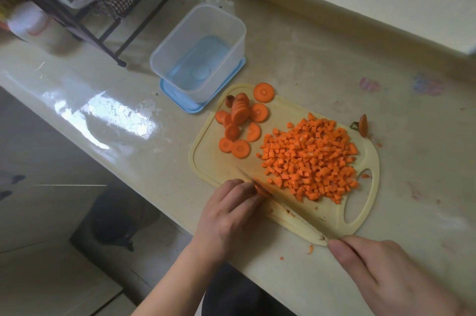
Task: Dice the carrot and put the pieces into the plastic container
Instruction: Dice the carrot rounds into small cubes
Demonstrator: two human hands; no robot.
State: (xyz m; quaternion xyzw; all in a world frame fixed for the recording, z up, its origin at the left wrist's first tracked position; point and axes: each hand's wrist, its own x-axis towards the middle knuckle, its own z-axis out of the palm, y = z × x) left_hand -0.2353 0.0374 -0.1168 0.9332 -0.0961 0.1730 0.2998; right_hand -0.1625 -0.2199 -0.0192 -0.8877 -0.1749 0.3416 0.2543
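My right hand [391, 272] sits nearest me at about five o'clock, fingers curled around the knife [291, 212] handle, which they hide almost entirely. The pale blade runs from there toward ten o'clock, low across the near edge of the cutting board [371, 202]. At its far end my left hand [229, 215] bends its fingertips down onto a few carrot slices [260, 190] and pins them against the blade — how many slices, I cannot tell. Just beyond the blade, toward one o'clock, the diced carrot [309, 158] lies in a broad heap over the middle and right of the board. Further off at eleven o'clock the uncut carrot rounds [238, 122] sit scattered and partly stacked near the board's far left corner. Off the board at two o'clock a trimmed carrot end [363, 125] rests on the counter [296, 63]. Farthest, at twelve o'clock, the plastic container [198, 54] stands open on its blue lid [180, 102] — no carrot inside it — just beside the board's far corner.
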